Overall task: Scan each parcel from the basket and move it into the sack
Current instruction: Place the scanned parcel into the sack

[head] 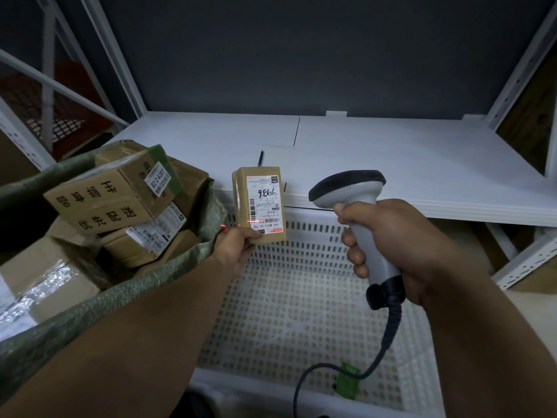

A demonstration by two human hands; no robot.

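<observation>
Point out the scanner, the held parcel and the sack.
scanner (352,200): head view, grey neck below its head.
held parcel (265,200): head view, middle of its white label.
sack (90,315): head view, green woven rim.

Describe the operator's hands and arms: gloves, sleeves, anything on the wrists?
The left hand and right hand are bare: no gloves, no rings visible. The left forearm and right forearm are uncovered to the frame edge: no sleeves, watch or wristband in view.
</observation>
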